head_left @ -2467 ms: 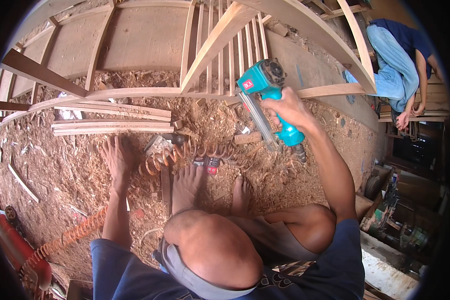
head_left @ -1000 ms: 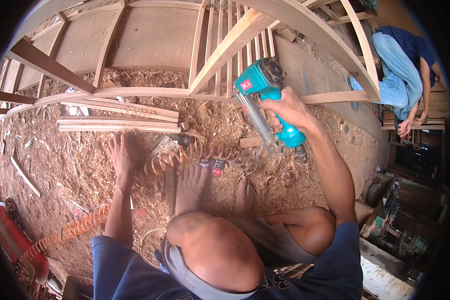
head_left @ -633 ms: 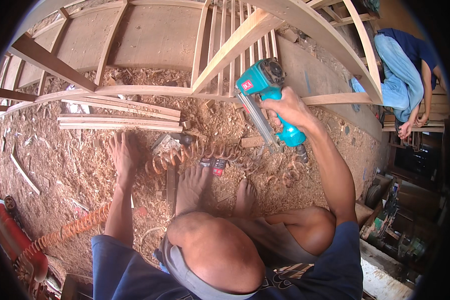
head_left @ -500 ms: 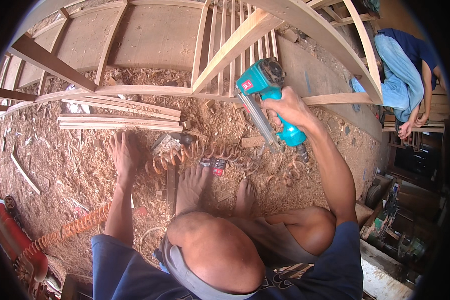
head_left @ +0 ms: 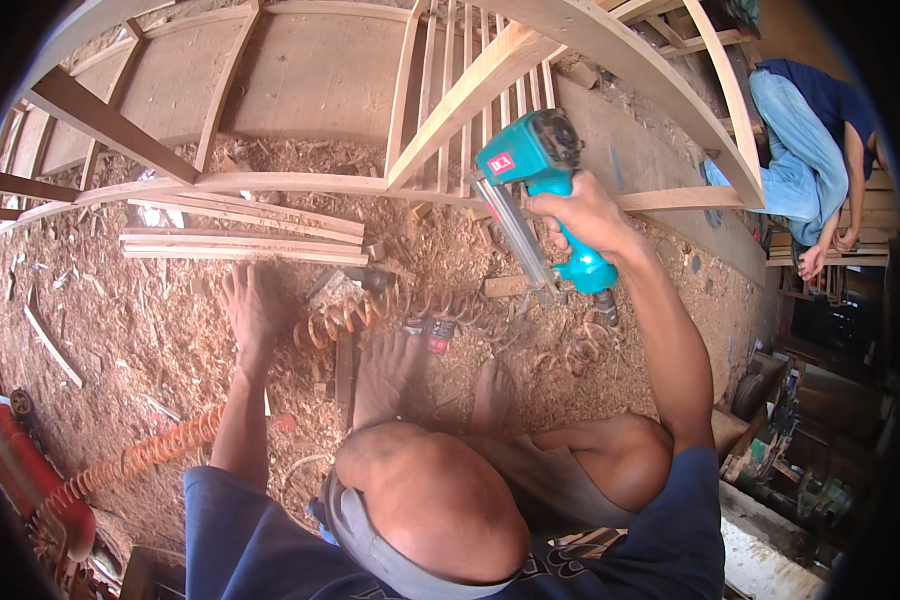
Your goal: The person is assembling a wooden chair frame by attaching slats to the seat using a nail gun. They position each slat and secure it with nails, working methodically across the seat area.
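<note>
My right hand (head_left: pixel 587 218) is wrapped around the handle of a teal pneumatic nail gun (head_left: pixel 536 150), raised above the shavings beside the wooden frame. The gun's slanted metal magazine (head_left: pixel 515 235) points down toward the floor. My left hand (head_left: pixel 253 305) reaches low over the wood shavings with its fingers apart and nothing visible in them. Just beyond its fingertips lie several thin wooden strips (head_left: pixel 245 246) in a loose stack. A wooden frame (head_left: pixel 300 182) with curved rails and crosswise slats stands past the strips.
An orange coiled air hose (head_left: pixel 345 315) winds across the shavings near my feet, and another coil (head_left: pixel 140 452) runs to a red machine (head_left: pixel 30 480) at lower left. Another person (head_left: pixel 800 140) sits at upper right. Machinery parts (head_left: pixel 785 440) stand at the right edge.
The nail gun and my right hand have shifted very slightly to the right. My left hand has hardly moved, staying beside the strips.
</note>
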`<state>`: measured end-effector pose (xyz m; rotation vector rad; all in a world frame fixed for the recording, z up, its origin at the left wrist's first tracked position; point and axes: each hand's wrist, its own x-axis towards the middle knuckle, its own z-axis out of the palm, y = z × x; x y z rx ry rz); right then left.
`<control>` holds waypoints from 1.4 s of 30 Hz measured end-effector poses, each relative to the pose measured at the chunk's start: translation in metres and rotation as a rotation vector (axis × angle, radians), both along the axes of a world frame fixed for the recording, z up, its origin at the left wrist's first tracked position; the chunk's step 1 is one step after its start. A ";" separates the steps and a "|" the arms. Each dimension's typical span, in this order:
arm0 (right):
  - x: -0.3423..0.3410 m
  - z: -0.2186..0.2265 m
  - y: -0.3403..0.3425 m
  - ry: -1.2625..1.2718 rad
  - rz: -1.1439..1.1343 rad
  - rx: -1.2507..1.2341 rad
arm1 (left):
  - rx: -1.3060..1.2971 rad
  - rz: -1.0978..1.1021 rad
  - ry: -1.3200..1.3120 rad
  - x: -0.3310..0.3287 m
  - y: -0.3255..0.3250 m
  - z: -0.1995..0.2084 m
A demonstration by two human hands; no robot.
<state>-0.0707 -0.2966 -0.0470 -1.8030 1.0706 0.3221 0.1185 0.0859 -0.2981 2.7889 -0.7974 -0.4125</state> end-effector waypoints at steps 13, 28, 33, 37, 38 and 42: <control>0.024 -0.013 0.012 0.050 0.117 -0.049 | -0.034 -0.030 -0.045 0.001 0.007 -0.010; 0.020 0.001 0.012 0.011 0.040 -0.043 | 0.009 -0.115 -0.268 0.003 0.018 -0.030; 0.019 0.010 0.010 -0.049 -0.007 0.007 | 0.005 -0.080 -0.191 0.001 0.021 -0.031; 0.029 -0.001 0.015 -0.046 0.048 0.026 | -0.001 -0.030 -0.008 0.002 0.012 -0.017; 0.031 -0.004 0.017 -0.041 0.066 0.029 | -0.016 -0.015 0.033 0.002 0.010 -0.014; 0.040 -0.009 0.022 -0.030 0.102 0.024 | -0.057 -0.054 -0.146 -0.001 0.006 -0.004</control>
